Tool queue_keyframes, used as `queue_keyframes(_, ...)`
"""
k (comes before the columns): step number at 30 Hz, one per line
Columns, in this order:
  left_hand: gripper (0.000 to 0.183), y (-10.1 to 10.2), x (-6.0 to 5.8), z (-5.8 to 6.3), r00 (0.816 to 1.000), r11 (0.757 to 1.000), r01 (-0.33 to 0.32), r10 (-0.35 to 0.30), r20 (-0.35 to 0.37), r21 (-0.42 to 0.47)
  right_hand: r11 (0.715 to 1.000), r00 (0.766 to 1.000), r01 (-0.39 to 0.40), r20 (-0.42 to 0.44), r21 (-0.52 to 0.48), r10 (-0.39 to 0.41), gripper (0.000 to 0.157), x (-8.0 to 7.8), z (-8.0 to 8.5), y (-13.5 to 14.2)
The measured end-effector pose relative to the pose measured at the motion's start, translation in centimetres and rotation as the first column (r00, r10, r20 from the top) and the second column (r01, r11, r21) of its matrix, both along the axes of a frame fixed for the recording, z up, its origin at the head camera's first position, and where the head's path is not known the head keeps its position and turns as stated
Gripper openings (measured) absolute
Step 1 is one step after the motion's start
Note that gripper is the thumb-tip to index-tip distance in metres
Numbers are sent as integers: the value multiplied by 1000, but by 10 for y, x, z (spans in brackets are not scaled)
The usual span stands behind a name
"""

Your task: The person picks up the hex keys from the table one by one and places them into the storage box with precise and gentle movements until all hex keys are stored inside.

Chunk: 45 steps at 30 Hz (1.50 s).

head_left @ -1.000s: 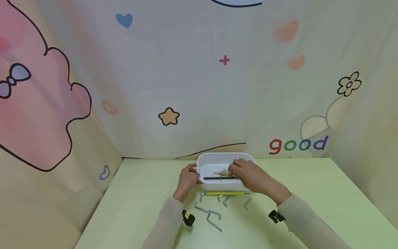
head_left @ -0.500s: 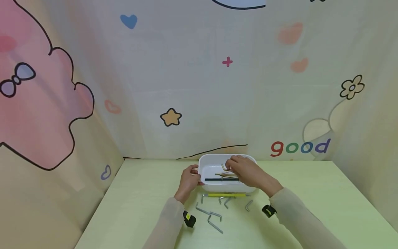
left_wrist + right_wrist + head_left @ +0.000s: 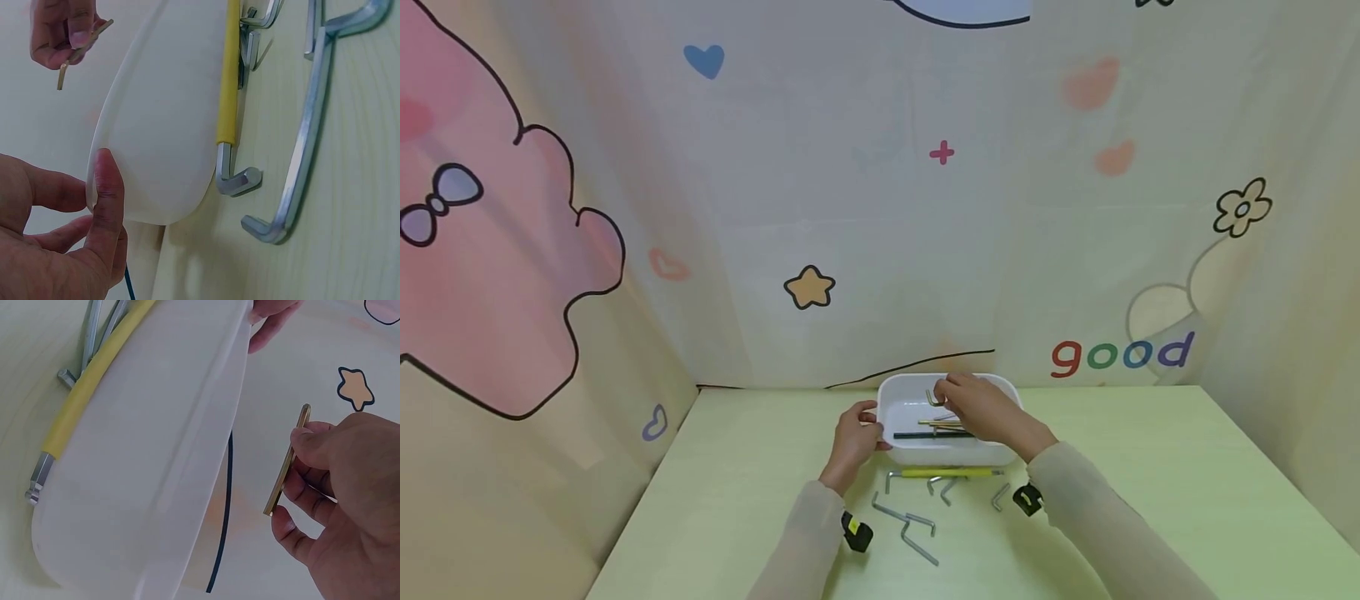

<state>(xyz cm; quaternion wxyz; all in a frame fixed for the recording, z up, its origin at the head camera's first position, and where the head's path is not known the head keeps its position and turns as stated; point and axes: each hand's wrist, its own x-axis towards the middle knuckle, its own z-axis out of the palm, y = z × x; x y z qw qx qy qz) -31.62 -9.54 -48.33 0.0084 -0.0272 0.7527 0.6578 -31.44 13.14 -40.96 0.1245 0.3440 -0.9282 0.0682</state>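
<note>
A white plastic tray [image 3: 917, 454] stands at the back of the table. My left hand [image 3: 853, 437] pinches its left rim, thumb outside, as the left wrist view shows. Over the tray, my right hand [image 3: 985, 408] holds a small gold hex key [image 3: 287, 459] between thumb and fingers, its short bent end [image 3: 61, 76] showing in the left wrist view. Below that hand, inside the tray, lie several more gold hex keys [image 3: 931, 422] and a long black rod [image 3: 913, 435]. Their right ends are hidden by the right hand in the head view.
A hex key with a yellow sleeve [image 3: 943, 472] lies along the tray's front. Several silver hex keys [image 3: 919, 548] are scattered on the pale table [image 3: 745, 500] nearer me. A printed curtain [image 3: 880, 208] hangs just behind the tray.
The right hand has picked a gold hex key out of the pile in the tray, raised it and moved slightly left. The left hand has stayed on the tray's rim.
</note>
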Motion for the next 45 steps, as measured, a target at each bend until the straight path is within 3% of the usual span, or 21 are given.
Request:
queue_keyframes(23,49,2,-4,-3,1000,1000,-9,9,3,-6,998,996,17,91,55,-22,9,-26,-21,-15)
queue_keyframes(31,49,2,-4,-4,1000,1000,-8,8,7,-7,995,978,78,190,68,-89,9,-31,-27,-14)
queue_keyframes(45,50,2,-4,-3,1000,1000,-9,9,7,-2,992,962,98,249,85,-117,10,-39,-36,-10)
